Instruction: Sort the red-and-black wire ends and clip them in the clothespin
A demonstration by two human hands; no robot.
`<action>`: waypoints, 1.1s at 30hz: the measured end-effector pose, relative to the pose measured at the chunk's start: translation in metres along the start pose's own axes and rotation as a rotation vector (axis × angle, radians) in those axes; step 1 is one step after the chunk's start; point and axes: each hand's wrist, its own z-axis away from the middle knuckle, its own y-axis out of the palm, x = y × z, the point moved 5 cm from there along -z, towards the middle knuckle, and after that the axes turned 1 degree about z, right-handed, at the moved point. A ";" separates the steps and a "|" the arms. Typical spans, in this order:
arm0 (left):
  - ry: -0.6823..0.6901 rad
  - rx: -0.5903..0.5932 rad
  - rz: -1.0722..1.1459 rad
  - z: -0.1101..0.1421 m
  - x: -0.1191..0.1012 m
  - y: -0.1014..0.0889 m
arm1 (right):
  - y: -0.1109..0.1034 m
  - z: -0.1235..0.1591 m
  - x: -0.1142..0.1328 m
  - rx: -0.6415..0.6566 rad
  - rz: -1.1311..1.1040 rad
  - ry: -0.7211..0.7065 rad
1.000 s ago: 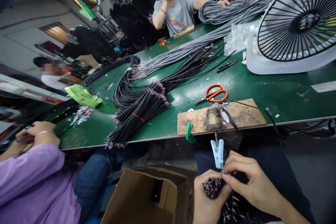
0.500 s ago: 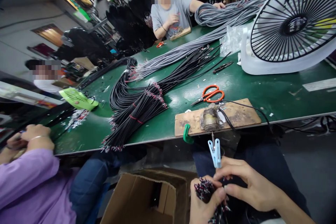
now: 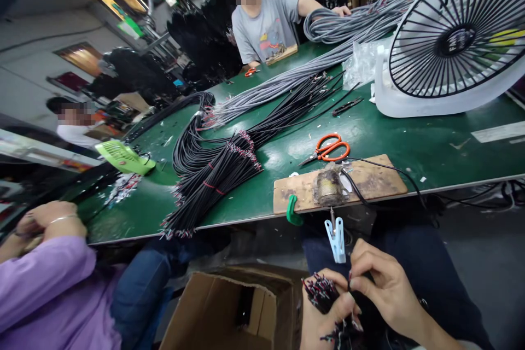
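Observation:
At the lower right, my left hand (image 3: 318, 314) is wrapped round a bundle of black cables (image 3: 322, 291), whose stripped ends show red and white wires. Beside it, my right hand (image 3: 381, 284) pinches a thin black cable (image 3: 350, 280) between thumb and forefinger, close to the bundle. A light-blue clothespin (image 3: 336, 240) hangs just above my hands, fixed to the shaft of a small motor (image 3: 329, 186). The motor sits on a wooden board (image 3: 379, 175) at the table edge. The lower part of the bundle is partly hidden behind my fingers.
On the green table (image 3: 283, 147) lie orange scissors (image 3: 333, 147), black cable bundles (image 3: 213, 175), grey cables (image 3: 283, 74) and a fan (image 3: 455, 41). A cardboard box (image 3: 205, 311) stands below. Co-workers sit across, in a grey shirt (image 3: 266, 19), and at left, in purple sleeves (image 3: 53, 279).
My right hand has moved away from the clothespin's tip, and its fingers have drawn together on a cable. The co-worker across has lowered the hand that was raised.

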 end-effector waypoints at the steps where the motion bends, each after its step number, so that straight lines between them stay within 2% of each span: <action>1: 0.014 0.009 0.020 0.001 -0.001 0.001 | 0.003 0.001 -0.003 0.040 -0.047 0.036; 5: 0.137 0.031 0.006 0.000 -0.011 0.001 | 0.013 0.002 -0.019 0.261 -0.332 0.292; 7: 0.250 0.032 -0.131 -0.002 -0.022 0.002 | 0.007 -0.004 -0.021 0.227 -0.270 0.302; 9: 0.366 0.016 -0.303 -0.002 -0.034 0.004 | -0.006 -0.014 -0.017 0.110 -0.101 0.255; 11: 0.444 -0.029 -0.417 -0.003 -0.044 0.003 | -0.015 -0.023 -0.009 0.028 0.036 0.211; 12: 0.466 -0.052 -0.449 -0.003 -0.048 0.003 | -0.017 -0.026 -0.004 0.028 0.077 0.191; 14: 0.476 -0.054 -0.496 -0.004 -0.054 0.002 | -0.013 -0.033 0.002 0.079 0.100 0.161; 17: 0.455 -0.021 -0.533 -0.007 -0.059 0.002 | 0.000 -0.043 0.002 0.146 -0.011 0.200; 21: 0.474 -0.113 -0.480 -0.010 -0.062 0.000 | 0.016 -0.056 -0.008 0.081 -0.337 0.345; 23: 0.469 -0.131 -0.465 -0.013 -0.060 0.001 | 0.020 -0.059 -0.009 0.065 -0.430 0.369; 28: 0.434 -0.139 -0.421 -0.019 -0.051 0.001 | 0.024 -0.058 -0.008 0.090 -0.497 0.378; 33: 0.421 -0.164 -0.427 -0.021 -0.044 -0.003 | 0.023 -0.051 -0.021 0.141 -0.646 0.453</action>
